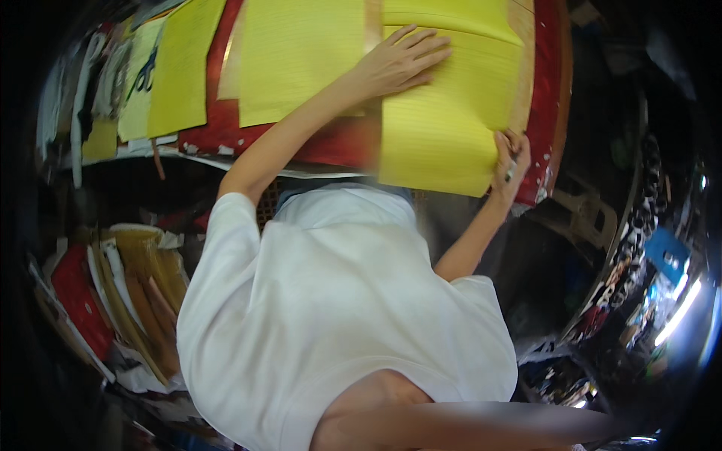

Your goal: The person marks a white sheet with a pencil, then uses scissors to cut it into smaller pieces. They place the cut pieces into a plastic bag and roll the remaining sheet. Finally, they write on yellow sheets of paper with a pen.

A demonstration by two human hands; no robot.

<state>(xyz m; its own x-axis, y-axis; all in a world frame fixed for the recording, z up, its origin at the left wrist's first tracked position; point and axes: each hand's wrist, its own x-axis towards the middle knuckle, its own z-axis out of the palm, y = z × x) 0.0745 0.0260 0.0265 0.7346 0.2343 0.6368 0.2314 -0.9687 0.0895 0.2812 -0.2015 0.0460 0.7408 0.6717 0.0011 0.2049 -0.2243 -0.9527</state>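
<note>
A yellow sheet with faint ruled lines [444, 135] lies over the red worktable, its near end reaching past the table's front edge. My left hand [410, 60] rests flat on its upper part, fingers spread, beside a crease that runs across the sheet. At the sheet's right edge my right hand [513, 159] is closed, with thumb and forefinger at the border. From its curled fingers shows the end of a slim pen-like thing [511, 174], whitish and dark; its exact kind is hidden. Another yellow sheet [301, 64] lies under my left forearm.
More yellow sheets [184, 71] and dark-handled scissors [144, 74] lie at the table's left end, near stacked materials. Below left stand folded brown and red pieces [139, 289]. A plastic chair [590, 218] is right of the table. The red tabletop [331, 143] has worn edges.
</note>
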